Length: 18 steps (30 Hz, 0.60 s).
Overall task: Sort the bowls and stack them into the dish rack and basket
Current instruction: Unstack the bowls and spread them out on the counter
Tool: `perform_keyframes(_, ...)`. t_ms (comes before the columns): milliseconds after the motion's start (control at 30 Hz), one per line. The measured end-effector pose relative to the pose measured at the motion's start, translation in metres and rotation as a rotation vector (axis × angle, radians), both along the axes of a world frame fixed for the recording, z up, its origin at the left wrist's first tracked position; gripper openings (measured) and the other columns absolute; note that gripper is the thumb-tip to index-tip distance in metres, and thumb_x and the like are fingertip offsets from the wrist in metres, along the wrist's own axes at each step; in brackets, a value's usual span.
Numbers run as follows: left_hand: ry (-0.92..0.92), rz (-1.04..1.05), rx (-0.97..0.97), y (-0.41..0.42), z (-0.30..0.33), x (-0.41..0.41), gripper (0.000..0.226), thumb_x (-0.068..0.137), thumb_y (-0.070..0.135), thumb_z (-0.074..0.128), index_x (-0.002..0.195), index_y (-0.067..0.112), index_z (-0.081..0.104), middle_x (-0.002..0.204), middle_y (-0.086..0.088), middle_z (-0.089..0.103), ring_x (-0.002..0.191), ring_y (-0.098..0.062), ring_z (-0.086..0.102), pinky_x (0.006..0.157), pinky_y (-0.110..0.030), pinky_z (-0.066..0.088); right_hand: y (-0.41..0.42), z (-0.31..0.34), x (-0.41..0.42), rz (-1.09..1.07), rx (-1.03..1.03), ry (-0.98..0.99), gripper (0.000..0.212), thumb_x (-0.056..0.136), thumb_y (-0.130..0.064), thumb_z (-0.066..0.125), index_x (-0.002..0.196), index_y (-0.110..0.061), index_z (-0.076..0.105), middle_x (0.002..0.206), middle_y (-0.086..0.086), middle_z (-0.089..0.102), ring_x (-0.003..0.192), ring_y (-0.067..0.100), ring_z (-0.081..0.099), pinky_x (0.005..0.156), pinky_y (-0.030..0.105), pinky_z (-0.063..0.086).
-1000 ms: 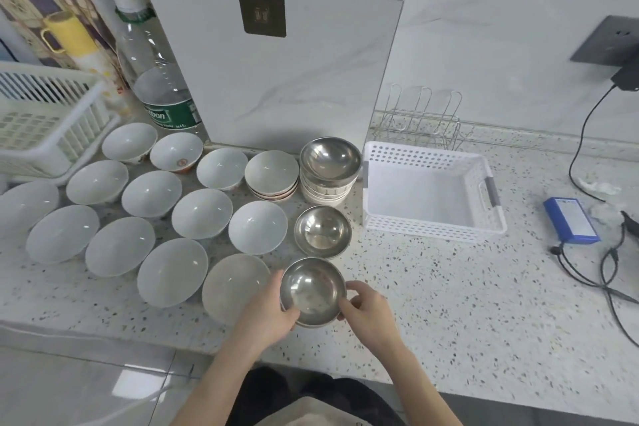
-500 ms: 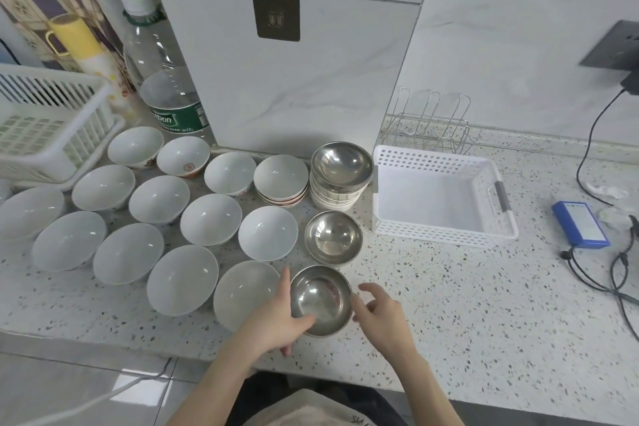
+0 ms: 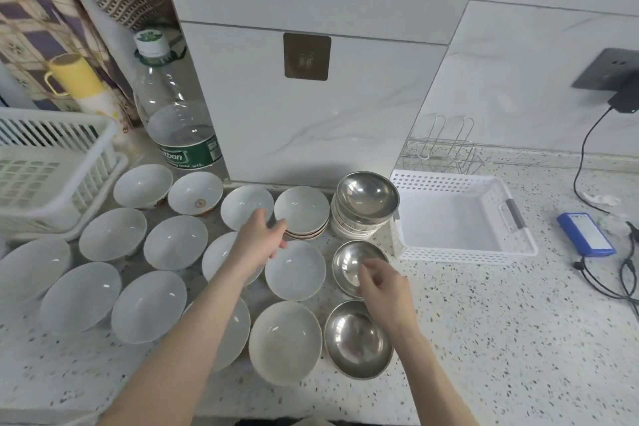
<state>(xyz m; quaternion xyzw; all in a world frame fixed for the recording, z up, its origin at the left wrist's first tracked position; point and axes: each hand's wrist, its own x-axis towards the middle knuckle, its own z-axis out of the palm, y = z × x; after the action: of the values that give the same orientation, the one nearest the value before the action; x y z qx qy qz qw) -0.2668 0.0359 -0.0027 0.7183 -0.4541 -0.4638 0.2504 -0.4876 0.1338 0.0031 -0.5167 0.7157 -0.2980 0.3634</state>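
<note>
Several white ceramic bowls (image 3: 176,241) lie spread over the speckled counter's left half. A steel bowl (image 3: 358,339) rests near the front edge, a second steel bowl (image 3: 347,261) sits behind it, and a third caps a stack of bowls (image 3: 366,199). My left hand (image 3: 257,240) hovers open beside a short stack of red-rimmed white bowls (image 3: 302,209), holding nothing. My right hand (image 3: 383,282) hangs over the second steel bowl's near rim, fingers loosely curled and empty. A white perforated basket (image 3: 515,245) stands right of the stack. The white dish rack (image 3: 41,162) stands at far left.
A wire rack (image 3: 441,149) stands behind the basket against the wall. A large water bottle (image 3: 176,124) and a yellow cup (image 3: 74,76) sit at back left. A blue device (image 3: 586,233) with black cables (image 3: 619,280) lies at right. A white pillar rises behind the bowls.
Both hands let go of the front steel bowl, which now rests on the counter. My left hand reached forward toward the red-rimmed stack, and my right hand moved over the second steel bowl.
</note>
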Motion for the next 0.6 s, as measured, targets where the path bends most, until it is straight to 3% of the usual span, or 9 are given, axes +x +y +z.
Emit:
perform_keyframes(67, -0.031, -0.03, 0.046, -0.019, -0.005, 0.001, 0.058, 0.093, 0.034, 0.052, 0.142, 0.012, 0.031, 0.079, -0.01, 0.074, 0.041, -0.014, 0.048, 0.041, -0.021, 0.037, -0.004, 0.002, 0.014, 0.009, 0.014, 0.013, 0.019, 0.094, -0.03, 0.053, 0.078, -0.039, 0.058, 0.068, 0.01, 0.068, 0.065, 0.021, 0.066, 0.067, 0.043, 0.054)
perform_keyframes(267, -0.052, -0.122, 0.084, -0.04, -0.026, 0.001, 0.055, 0.091, 0.033, 0.051, 0.138, 0.015, 0.03, 0.075, -0.01, 0.072, 0.039, -0.014, 0.05, 0.039, -0.02, 0.037, -0.003, -0.001, 0.033, -0.004, 0.072, 0.042, 0.01, 0.095, -0.035, 0.055, 0.089, -0.037, 0.063, 0.067, 0.004, 0.07, 0.066, 0.017, 0.067, 0.064, 0.034, 0.053)
perform_keyframes(367, -0.083, -0.147, 0.038, -0.043, -0.031, 0.001, 0.047, 0.091, 0.025, 0.052, 0.134, 0.018, 0.038, 0.079, -0.007, 0.074, 0.052, -0.018, 0.064, 0.056, -0.031, 0.049, 0.0, -0.003, 0.035, -0.033, 0.088, 0.039, 0.011, 0.094, -0.034, 0.057, 0.087, -0.039, 0.064, 0.066, 0.001, 0.071, 0.063, 0.014, 0.067, 0.064, 0.035, 0.054)
perform_keyframes(500, -0.035, -0.145, 0.001, -0.045, -0.033, 0.004, 0.029, 0.086, 0.017, 0.053, 0.115, 0.022, 0.053, 0.075, 0.0, 0.071, 0.05, -0.01, 0.065, 0.05, -0.026, 0.041, 0.006, -0.006, 0.038, -0.063, 0.109, 0.066, 0.017, 0.094, -0.035, 0.057, 0.081, -0.047, 0.058, 0.064, -0.009, 0.071, 0.062, 0.01, 0.067, 0.064, 0.032, 0.054)
perform_keyframes(600, -0.01, -0.15, -0.011, -0.046, -0.033, 0.005, 0.027, 0.087, 0.017, 0.052, 0.112, 0.025, 0.055, 0.077, 0.0, 0.071, 0.056, -0.011, 0.068, 0.056, -0.027, 0.044, 0.006, -0.007, 0.041, -0.075, 0.133, 0.085, 0.016, 0.094, -0.037, 0.057, 0.081, -0.046, 0.058, 0.065, -0.01, 0.071, 0.061, 0.007, 0.066, 0.062, 0.029, 0.052)
